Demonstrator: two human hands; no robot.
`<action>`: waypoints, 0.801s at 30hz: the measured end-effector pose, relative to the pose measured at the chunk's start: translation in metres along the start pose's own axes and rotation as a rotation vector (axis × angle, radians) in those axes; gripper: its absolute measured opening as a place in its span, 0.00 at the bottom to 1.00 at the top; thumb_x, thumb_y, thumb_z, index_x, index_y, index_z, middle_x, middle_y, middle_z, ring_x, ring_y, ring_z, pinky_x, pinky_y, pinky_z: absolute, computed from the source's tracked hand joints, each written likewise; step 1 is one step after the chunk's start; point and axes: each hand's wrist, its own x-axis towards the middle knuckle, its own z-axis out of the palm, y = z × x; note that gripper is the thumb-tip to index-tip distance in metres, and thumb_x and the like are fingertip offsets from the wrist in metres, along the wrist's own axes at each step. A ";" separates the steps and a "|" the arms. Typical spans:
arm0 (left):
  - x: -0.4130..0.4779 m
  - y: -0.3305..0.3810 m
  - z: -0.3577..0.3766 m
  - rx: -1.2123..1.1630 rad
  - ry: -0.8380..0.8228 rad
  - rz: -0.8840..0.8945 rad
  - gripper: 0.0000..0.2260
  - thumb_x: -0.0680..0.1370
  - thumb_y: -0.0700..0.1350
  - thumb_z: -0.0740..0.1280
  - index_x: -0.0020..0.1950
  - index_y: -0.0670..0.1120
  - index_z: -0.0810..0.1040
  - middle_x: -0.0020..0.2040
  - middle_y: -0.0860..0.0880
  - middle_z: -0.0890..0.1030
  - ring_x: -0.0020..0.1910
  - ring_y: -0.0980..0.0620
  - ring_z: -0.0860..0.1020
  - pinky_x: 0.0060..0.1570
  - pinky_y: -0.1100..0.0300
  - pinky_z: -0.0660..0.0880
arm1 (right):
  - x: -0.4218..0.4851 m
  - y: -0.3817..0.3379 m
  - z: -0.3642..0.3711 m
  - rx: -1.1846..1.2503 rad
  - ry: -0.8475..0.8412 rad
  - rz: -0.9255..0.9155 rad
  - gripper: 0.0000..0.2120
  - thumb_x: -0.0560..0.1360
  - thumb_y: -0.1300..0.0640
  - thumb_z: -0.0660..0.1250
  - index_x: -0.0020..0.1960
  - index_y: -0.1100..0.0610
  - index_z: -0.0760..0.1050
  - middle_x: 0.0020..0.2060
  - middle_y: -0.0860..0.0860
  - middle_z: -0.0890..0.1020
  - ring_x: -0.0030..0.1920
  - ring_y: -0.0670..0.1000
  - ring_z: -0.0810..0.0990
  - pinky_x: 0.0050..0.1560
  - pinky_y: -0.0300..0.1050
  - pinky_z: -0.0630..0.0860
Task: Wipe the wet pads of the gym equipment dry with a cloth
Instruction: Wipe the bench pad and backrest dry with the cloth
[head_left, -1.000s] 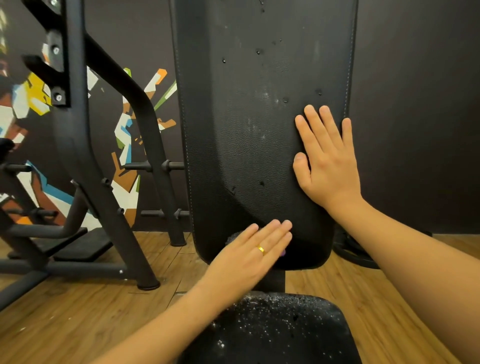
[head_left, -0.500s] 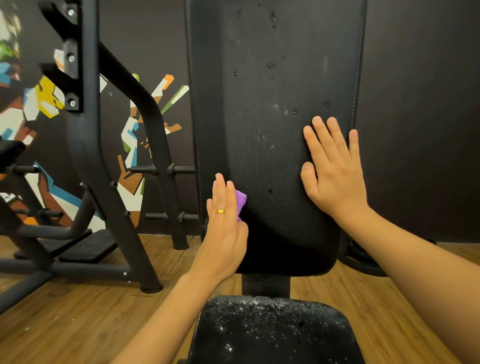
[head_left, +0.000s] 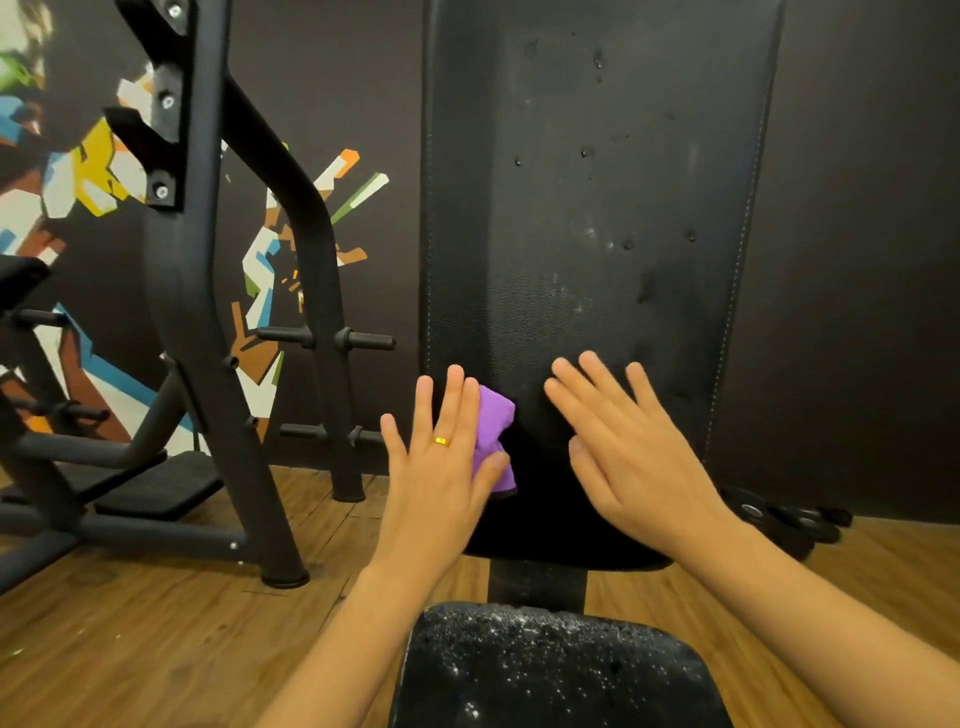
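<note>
Purple microfibre cloth (head_left: 494, 415) is being pressed flat against the lower left edge of the upright black padded backrest (head_left: 597, 208) by the left hand (head_left: 441, 467). Fingers are being kept straight and close together, and the thumb is being laid across the cloth's lower fold. Cloth is bunched and is showing past the index-finger side. A thin gold ring (head_left: 441, 441) is being worn on that hand.

Right hand (head_left: 628, 452) is being held open with its fingers spread over the backrest's lower middle, just beside the cloth. It is motion-blurred, so contact with the pad cannot be told.

Water beads are being shown scattered over the backrest's upper and middle face. The black padded seat (head_left: 550, 670) below it is being shown heavily speckled with droplets. Neither hand is being placed on the seat.

To the left, a black steel machine frame (head_left: 192, 312) with horizontal storage pegs (head_left: 363, 340) is being seen on the wooden plank floor (head_left: 156, 649). Behind it, the dark wall is being covered by a multicoloured angular mural (head_left: 98, 171); whether its shapes form letters cannot be told. Black weight plates (head_left: 795, 519) are being seen lying on the floor to the right of the backrest.
</note>
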 end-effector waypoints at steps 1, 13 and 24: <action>0.000 -0.001 -0.001 0.037 -0.025 0.021 0.32 0.84 0.61 0.46 0.82 0.49 0.37 0.83 0.50 0.39 0.81 0.45 0.38 0.74 0.36 0.45 | 0.000 -0.004 0.004 -0.001 -0.014 -0.061 0.28 0.80 0.56 0.55 0.79 0.58 0.63 0.80 0.53 0.61 0.81 0.54 0.53 0.80 0.55 0.45; -0.004 -0.024 -0.021 -0.253 -0.190 0.197 0.28 0.86 0.56 0.46 0.82 0.52 0.38 0.81 0.58 0.34 0.80 0.54 0.33 0.77 0.42 0.35 | 0.003 -0.033 0.021 0.079 -0.049 -0.067 0.27 0.82 0.51 0.54 0.79 0.58 0.62 0.79 0.52 0.62 0.81 0.53 0.53 0.81 0.54 0.46; -0.019 -0.058 -0.007 -0.263 -0.093 0.203 0.25 0.86 0.49 0.51 0.82 0.58 0.48 0.81 0.65 0.43 0.82 0.56 0.42 0.76 0.41 0.43 | 0.016 -0.072 0.044 0.049 0.050 0.133 0.30 0.83 0.46 0.58 0.81 0.57 0.58 0.79 0.57 0.62 0.81 0.56 0.54 0.81 0.54 0.49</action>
